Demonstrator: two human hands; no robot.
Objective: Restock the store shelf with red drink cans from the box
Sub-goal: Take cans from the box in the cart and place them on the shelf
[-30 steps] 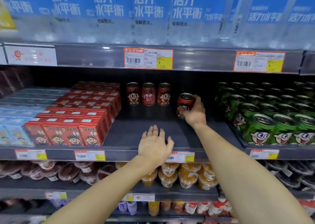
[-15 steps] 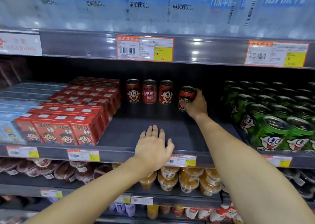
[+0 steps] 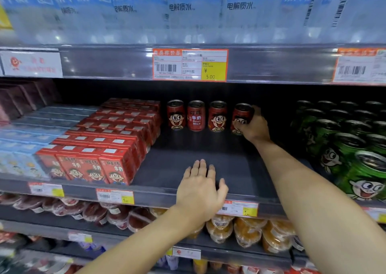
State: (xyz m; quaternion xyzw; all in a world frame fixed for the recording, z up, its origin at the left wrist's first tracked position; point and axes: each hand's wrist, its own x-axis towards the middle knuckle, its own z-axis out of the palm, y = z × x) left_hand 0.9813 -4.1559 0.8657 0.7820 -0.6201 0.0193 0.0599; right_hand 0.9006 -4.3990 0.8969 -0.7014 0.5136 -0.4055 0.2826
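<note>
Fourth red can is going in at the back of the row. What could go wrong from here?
1. The right hand holds the fourth red can slightly tilted; released so, it may topple.
2. It sits close to the third can, so a nudge could knock the row.
3. The forearm passes near the green cans; pulling back might clip them.

the right hand [image 3: 253, 125] covers the right side of the fourth red can [image 3: 240, 118], so whether its base sits on the shelf [image 3: 188, 148] cannot be told. the water bottles [image 3: 188, 6] are cut off at the top edge. the right price tag [image 3: 359, 66] is blurred and clipped.
</note>
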